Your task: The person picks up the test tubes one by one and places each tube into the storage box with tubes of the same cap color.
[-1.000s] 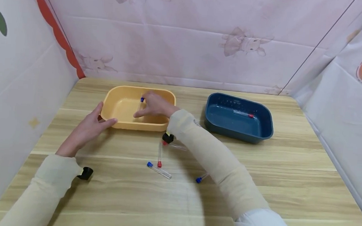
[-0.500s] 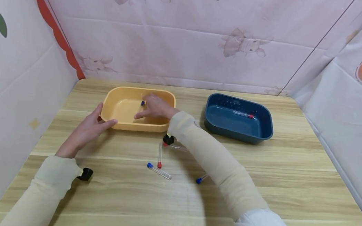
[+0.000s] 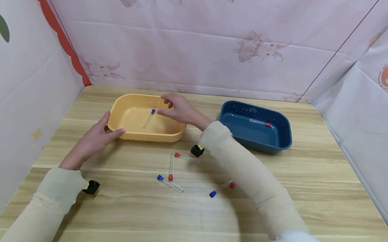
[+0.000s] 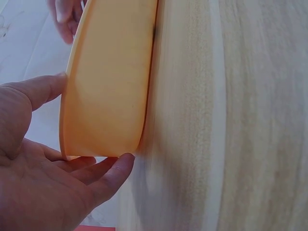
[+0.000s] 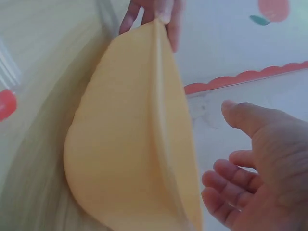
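My bare right hand (image 3: 182, 110) has drawn back up and rightward out of the yellow, round-cornered plastic tray (image 3: 153, 137) to above its right end, leaving the clear, slender blue-capped tube (image 3: 148, 120) lying on the tray's floor, my fingers now off it. My cream fabric sleeve (image 3: 251, 172) has swung right too, fully uncovering a clear red-capped tube (image 3: 187, 158) on the table and revealing another small red cap (image 3: 232, 184).
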The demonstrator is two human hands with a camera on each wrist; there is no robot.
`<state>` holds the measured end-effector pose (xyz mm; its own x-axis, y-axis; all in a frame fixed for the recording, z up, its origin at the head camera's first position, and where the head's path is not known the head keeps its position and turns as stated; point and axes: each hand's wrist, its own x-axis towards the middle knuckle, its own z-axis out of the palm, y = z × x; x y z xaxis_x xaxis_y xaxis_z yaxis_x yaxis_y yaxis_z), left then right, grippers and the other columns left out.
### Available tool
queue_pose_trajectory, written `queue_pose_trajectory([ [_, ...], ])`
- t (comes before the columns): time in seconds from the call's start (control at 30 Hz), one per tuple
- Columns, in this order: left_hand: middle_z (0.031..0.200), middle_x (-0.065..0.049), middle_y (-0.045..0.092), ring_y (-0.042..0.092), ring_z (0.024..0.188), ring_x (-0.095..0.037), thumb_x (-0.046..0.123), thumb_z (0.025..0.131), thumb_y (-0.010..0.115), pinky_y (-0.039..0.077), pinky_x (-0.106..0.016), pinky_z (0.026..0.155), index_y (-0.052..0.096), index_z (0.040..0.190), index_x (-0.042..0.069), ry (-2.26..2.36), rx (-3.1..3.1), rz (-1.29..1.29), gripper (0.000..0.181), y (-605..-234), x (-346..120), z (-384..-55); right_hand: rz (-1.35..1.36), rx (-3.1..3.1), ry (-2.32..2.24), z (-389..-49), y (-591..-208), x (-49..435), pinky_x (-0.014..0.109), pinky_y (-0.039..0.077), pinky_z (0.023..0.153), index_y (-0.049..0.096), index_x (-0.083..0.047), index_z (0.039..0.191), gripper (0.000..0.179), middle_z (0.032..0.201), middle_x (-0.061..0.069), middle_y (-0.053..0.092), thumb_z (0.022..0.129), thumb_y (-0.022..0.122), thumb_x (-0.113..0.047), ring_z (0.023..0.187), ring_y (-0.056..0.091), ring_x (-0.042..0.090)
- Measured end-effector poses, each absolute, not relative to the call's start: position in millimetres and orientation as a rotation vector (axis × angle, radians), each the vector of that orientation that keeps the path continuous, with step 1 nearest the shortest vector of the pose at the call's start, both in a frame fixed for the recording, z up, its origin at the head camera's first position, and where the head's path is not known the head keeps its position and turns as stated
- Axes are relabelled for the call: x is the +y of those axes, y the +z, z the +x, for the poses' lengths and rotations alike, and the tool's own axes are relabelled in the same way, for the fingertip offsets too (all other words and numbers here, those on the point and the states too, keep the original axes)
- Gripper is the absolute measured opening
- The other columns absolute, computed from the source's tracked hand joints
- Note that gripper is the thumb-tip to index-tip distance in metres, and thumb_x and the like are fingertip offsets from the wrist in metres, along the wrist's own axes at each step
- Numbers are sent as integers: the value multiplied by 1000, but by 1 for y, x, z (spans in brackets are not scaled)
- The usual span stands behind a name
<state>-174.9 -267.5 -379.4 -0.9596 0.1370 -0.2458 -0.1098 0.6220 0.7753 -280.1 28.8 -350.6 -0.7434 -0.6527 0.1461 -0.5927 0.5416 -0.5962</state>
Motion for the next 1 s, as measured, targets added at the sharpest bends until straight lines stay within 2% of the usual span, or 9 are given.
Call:
queue_pose_trajectory([
  [0.3,169,-20,-13,1,156,-43,60,101,56,12,-65,121,-22,160,8,1229,2556,10,111,-379,-266,-175,-1126,2706,-1069,-252,-335,67,33,54,87,53,3,147,59,127,15,62,100,72,-28,110,59,23],
  [0.57,169,-21,-11,3,156,-43,56,102,56,12,-64,121,-21,160,6,1236,2567,41,108,-379,-266,-176,-1235,2680,-1101,-223,-326,93,45,54,88,52,5,147,57,125,15,61,99,72,-20,110,58,25],
  [0.87,170,-20,-13,2,156,-43,64,99,55,13,-66,120,-24,159,10,1239,2536,4,113,-377,-264,-175,-1158,2713,-1054,-200,-325,124,43,56,89,53,-2,148,59,126,9,63,99,73,-27,111,58,21],
  [1.0,170,-19,-14,0,156,-42,61,100,56,12,-65,121,-24,159,10,1253,2527,15,112,-379,-265,-174,-1139,2726,-1037,-191,-329,140,43,57,86,54,-3,148,58,126,10,64,99,73,-28,110,59,21],
])
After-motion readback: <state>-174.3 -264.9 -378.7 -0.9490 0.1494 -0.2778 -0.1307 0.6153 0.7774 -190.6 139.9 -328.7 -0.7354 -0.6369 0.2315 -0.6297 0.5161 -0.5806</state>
